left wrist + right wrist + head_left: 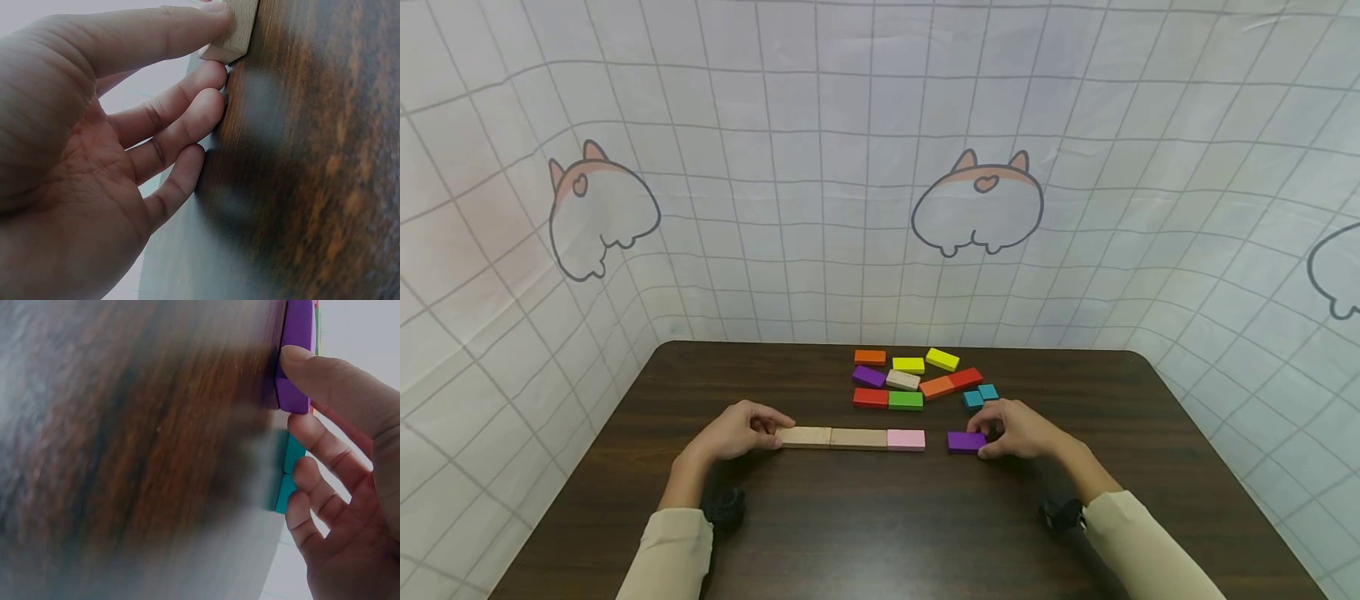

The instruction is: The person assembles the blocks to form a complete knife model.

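Dark wooden surface (820, 500), lower half of the head view. At centre, a flat row of three blocks end to end: two plain wooden blocks (831, 437) and a pink block (906, 440). The left hand (737, 431) pinches the left end of the row, thumb on the block's near side and fingertips resting on the surface beside it, as the left wrist view shows. The right hand (1022, 429) grips a purple block (965, 442) by its right end, thumb against the near edge; this block lies flat, right of the pink one with a gap between. Two teal blocks (981, 395) sit just behind the right hand. A loose cluster of coloured blocks (910, 379) lies above the row. Judgement: the blocks look light, rigid and smooth-painted, likely to slide easily; best held across the long side faces.
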Demonstrator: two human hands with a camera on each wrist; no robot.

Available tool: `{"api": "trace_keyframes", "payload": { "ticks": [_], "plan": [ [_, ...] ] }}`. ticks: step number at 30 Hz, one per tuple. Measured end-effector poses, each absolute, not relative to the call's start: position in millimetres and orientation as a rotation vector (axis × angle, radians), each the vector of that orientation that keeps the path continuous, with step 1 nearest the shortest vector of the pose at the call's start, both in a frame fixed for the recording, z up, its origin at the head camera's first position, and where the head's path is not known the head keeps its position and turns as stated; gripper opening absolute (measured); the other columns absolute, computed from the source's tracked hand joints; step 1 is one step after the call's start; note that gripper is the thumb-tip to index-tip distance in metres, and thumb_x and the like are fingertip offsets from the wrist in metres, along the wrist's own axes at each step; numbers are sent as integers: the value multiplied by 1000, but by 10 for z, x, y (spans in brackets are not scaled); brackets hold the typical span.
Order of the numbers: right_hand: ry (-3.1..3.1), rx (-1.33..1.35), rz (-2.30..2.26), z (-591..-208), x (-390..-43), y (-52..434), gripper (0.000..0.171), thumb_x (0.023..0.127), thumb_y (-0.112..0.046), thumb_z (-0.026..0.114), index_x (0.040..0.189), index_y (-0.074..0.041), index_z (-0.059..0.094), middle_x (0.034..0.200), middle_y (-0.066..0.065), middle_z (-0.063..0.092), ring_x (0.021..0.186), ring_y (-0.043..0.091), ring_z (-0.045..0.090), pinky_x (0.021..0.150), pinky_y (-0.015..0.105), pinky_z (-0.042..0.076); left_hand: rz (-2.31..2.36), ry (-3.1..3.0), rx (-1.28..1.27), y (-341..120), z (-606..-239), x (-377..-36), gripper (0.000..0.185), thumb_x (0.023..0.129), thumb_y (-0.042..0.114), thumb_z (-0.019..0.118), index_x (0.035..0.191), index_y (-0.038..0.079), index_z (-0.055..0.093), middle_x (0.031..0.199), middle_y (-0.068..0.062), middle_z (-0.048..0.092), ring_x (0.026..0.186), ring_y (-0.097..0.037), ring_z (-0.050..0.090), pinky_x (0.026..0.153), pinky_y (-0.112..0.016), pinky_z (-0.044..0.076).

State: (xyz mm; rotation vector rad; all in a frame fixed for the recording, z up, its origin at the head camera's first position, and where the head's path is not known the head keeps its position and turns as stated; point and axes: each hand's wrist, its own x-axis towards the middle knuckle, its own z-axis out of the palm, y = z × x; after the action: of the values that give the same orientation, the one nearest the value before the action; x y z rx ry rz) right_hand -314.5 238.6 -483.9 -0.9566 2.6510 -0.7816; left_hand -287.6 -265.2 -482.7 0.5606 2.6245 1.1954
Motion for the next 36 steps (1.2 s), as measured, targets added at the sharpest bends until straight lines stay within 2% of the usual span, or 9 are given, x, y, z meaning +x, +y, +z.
{"api": "trace_keyframes", "payload": {
  "ticks": [10, 21, 36],
  "plan": [
    [2649, -974, -790, -4847, -3147, 2293, 27, 85, -24, 87, 108, -19, 75, 91, -5, 59, 84, 15, 52, 73, 32, 43, 1199, 2627, 532, -2643, -4801, -2870, 24, 91, 10, 80, 114, 7, 79, 84, -3, 65, 74, -20, 57, 66, -32, 48],
    [2655, -1076, -815, -4864, -3163, 2172, 28, 84, -23, 88, 108, -16, 76, 88, -4, 60, 77, 12, 51, 68, 32, 45, 1193, 2636, 521, -2644, -4798, -2862, 24, 90, 11, 81, 114, 8, 79, 86, -3, 65, 74, -20, 56, 65, -32, 47],
    [2631, -1035, -824, -4849, -3177, 2044, 27, 84, -20, 88, 107, -16, 75, 88, -4, 58, 80, 14, 51, 71, 30, 44, 1191, 2633, 534, -2650, -4826, -2882, 24, 90, 10, 81, 114, 9, 79, 85, -1, 64, 75, -22, 57, 66, -34, 48]
  ]
}}
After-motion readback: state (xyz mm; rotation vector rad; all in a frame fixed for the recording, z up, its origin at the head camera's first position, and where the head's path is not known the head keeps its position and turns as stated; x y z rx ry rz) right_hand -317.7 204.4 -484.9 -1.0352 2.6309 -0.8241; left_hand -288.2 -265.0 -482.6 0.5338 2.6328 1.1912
